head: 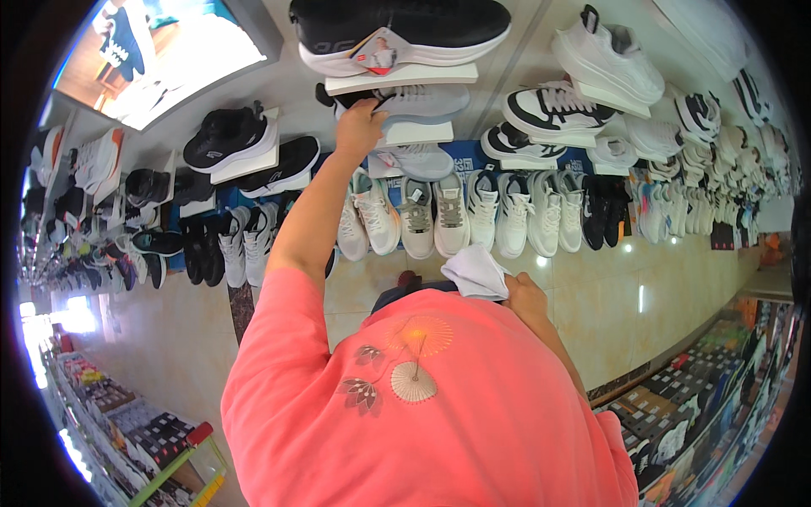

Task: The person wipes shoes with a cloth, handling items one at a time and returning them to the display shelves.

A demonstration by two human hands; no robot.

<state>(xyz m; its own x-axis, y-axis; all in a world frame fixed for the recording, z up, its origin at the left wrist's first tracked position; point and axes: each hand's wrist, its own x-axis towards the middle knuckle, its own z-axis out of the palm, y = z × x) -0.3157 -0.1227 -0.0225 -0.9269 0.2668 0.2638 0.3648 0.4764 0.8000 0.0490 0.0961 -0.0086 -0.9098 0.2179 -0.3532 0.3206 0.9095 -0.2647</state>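
My left hand (361,127) reaches up to a grey running shoe (431,102) with a dark heel, its fingers at the shoe's opening; the shoe is on a white wall shelf (418,132). Low by my waist, my right hand (527,295) grips a white cloth (476,272). Above the grey shoe, a black shoe with a white sole (399,32) and a hanging tag rests on another small shelf. A light grey shoe (421,161) is below it. Pairs of white and grey sneakers (450,212) line the bottom of the display.
More shoes, such as a black sneaker (225,136) and a white-and-black sneaker (557,108), stand on small shelves to both sides. A lit screen (165,51) is at the upper left. Behind are a green folding ladder (168,472) and stacked shoe boxes (652,405).
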